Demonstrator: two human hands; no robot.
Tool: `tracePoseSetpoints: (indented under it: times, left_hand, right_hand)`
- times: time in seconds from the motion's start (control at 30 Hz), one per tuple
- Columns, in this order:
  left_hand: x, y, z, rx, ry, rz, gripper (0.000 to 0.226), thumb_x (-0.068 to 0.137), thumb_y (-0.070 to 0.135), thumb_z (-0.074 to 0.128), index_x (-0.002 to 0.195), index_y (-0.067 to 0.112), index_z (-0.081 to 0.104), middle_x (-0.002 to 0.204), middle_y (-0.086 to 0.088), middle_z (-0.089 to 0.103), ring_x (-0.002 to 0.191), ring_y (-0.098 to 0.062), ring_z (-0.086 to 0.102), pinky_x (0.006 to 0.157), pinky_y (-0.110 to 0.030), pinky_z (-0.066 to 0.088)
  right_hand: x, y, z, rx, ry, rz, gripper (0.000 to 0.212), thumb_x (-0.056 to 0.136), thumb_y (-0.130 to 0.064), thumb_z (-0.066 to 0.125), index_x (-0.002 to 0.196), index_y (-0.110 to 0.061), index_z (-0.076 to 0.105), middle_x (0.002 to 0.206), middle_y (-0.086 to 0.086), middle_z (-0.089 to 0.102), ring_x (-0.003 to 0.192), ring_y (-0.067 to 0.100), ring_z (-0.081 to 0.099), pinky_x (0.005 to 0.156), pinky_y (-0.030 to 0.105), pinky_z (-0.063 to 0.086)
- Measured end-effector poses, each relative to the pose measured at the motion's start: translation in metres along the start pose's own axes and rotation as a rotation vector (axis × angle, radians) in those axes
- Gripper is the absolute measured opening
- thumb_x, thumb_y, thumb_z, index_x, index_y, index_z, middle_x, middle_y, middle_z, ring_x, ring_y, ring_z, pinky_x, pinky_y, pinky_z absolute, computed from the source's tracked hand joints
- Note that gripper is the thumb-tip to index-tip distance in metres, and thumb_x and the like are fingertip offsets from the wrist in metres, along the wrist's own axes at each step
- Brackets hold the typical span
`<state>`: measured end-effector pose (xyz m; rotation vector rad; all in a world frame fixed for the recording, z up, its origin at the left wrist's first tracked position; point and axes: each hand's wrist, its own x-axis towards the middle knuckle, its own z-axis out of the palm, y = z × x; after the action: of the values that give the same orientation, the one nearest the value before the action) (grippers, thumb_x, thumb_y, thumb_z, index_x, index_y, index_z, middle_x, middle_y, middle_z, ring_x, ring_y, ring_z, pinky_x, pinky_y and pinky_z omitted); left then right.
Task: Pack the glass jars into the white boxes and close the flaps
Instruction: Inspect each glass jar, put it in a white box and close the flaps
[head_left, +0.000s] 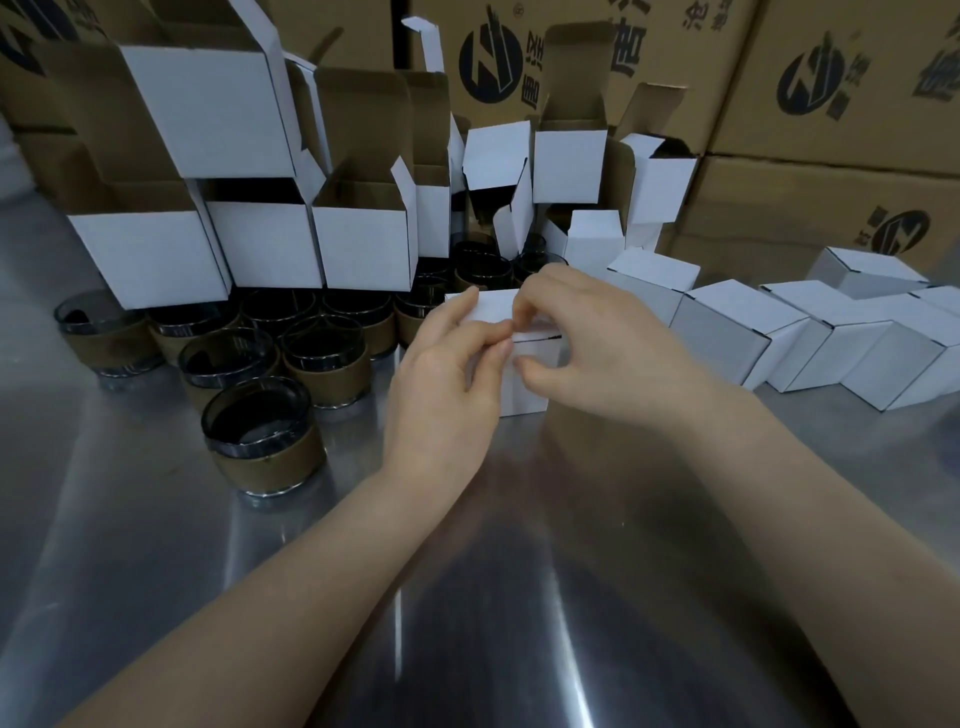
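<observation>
A small white box (524, 387) stands on the metal table (467, 571) at the centre, its top flap nearly down with a dark slit showing. My left hand (447, 384) grips its left side, fingers curled over the top. My right hand (597, 348) pinches the flap at the top right edge. Several dark glass jars (260, 431) with brown paper sleeves stand to the left. Whatever is inside the box is hidden.
Open white boxes (363, 244) are stacked behind the jars. Closed white boxes (727, 332) lie in a row at the right. Large brown cartons (831, 104) wall the back.
</observation>
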<state>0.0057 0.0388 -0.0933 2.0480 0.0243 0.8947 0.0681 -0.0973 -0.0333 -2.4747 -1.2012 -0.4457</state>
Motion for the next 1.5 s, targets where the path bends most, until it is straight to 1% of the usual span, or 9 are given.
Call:
tracePoseSetpoints:
  times: [0.1, 0.23, 0.27, 0.33, 0.43, 0.6, 0.8, 1.1, 1.5]
  left_hand:
    - [-0.001, 0.000, 0.001, -0.016, -0.008, -0.007, 0.033, 0.098, 0.014, 0.054, 0.131, 0.017, 0.061, 0.147, 0.000, 0.044, 0.128, 0.004, 0.034, 0.102, 0.001, 0.025]
    - [0.000, 0.002, -0.001, -0.105, 0.002, -0.058, 0.035, 0.097, 0.011, 0.052, 0.131, 0.017, 0.058, 0.142, 0.004, 0.045, 0.129, -0.006, 0.043, 0.106, -0.035, 0.044]
    - [0.000, 0.003, -0.002, -0.104, 0.002, -0.052, 0.034, 0.097, 0.010, 0.051, 0.129, 0.017, 0.059, 0.140, 0.003, 0.046, 0.127, -0.006, 0.046, 0.104, -0.035, 0.045]
    - [0.000, 0.003, -0.002, -0.097, 0.010, -0.036, 0.031, 0.096, 0.006, 0.051, 0.124, 0.014, 0.060, 0.135, 0.001, 0.049, 0.118, 0.003, 0.049, 0.100, -0.021, 0.044]
    - [0.001, 0.001, -0.002, -0.044, 0.016, -0.014, 0.026, 0.094, 0.002, 0.051, 0.114, 0.012, 0.065, 0.125, 0.000, 0.055, 0.103, 0.018, 0.047, 0.088, -0.003, 0.036]
    - [0.002, -0.002, -0.001, -0.017, 0.010, -0.022, 0.024, 0.093, 0.001, 0.051, 0.106, 0.012, 0.067, 0.112, 0.005, 0.058, 0.098, 0.001, 0.050, 0.083, -0.005, 0.038]
    - [0.002, -0.005, 0.000, -0.018, -0.002, -0.044, 0.022, 0.090, 0.003, 0.051, 0.098, 0.017, 0.067, 0.101, 0.011, 0.057, 0.079, 0.000, 0.050, 0.074, -0.006, 0.035]
    - [0.001, -0.005, 0.000, -0.018, -0.060, -0.084, 0.024, 0.089, 0.003, 0.052, 0.093, 0.019, 0.068, 0.099, 0.010, 0.059, 0.085, -0.007, 0.053, 0.077, -0.033, 0.048]
    - [0.002, -0.005, 0.000, 0.016, -0.143, -0.135, 0.023, 0.090, 0.004, 0.051, 0.090, 0.020, 0.068, 0.098, 0.009, 0.059, 0.086, -0.007, 0.054, 0.079, -0.035, 0.049]
  right_hand:
    - [0.001, -0.006, 0.003, -0.028, 0.031, 0.019, 0.031, 0.085, -0.042, 0.059, 0.109, -0.022, 0.058, 0.100, -0.007, 0.051, 0.091, 0.014, 0.053, 0.074, 0.036, 0.048]
    - [0.002, -0.009, 0.003, -0.142, 0.020, 0.047, 0.049, 0.083, -0.053, 0.052, 0.120, -0.024, 0.066, 0.093, -0.001, 0.044, 0.086, 0.018, 0.045, 0.070, 0.032, 0.036]
    - [0.002, -0.009, 0.003, -0.150, 0.029, 0.059, 0.049, 0.084, -0.054, 0.054, 0.120, -0.024, 0.067, 0.092, -0.001, 0.043, 0.084, 0.017, 0.043, 0.070, 0.030, 0.032]
    - [0.002, -0.009, 0.003, -0.160, 0.056, 0.091, 0.045, 0.085, -0.051, 0.062, 0.119, -0.022, 0.068, 0.093, -0.001, 0.044, 0.085, 0.017, 0.041, 0.075, 0.028, 0.028]
    - [0.003, -0.006, 0.003, -0.220, 0.045, 0.140, 0.041, 0.085, -0.042, 0.067, 0.114, -0.013, 0.068, 0.106, 0.003, 0.052, 0.095, 0.023, 0.049, 0.086, 0.032, 0.035]
    - [0.003, 0.003, 0.002, -0.315, 0.043, 0.244, 0.033, 0.087, -0.037, 0.063, 0.105, -0.009, 0.060, 0.108, 0.006, 0.055, 0.102, 0.028, 0.052, 0.086, 0.036, 0.036]
    - [0.003, 0.024, 0.004, -0.461, 0.114, 0.391, 0.029, 0.089, -0.037, 0.061, 0.111, -0.018, 0.060, 0.107, 0.004, 0.058, 0.105, 0.031, 0.050, 0.080, 0.038, 0.022]
    - [0.007, 0.051, 0.011, -0.531, 0.167, 0.552, 0.029, 0.090, -0.033, 0.061, 0.112, -0.014, 0.066, 0.110, 0.012, 0.062, 0.109, 0.037, 0.045, 0.085, 0.040, 0.026]
    - [0.010, 0.077, 0.020, -0.587, 0.200, 0.647, 0.023, 0.093, -0.014, 0.055, 0.114, -0.005, 0.059, 0.109, 0.016, 0.064, 0.107, 0.039, 0.050, 0.087, 0.040, 0.027]
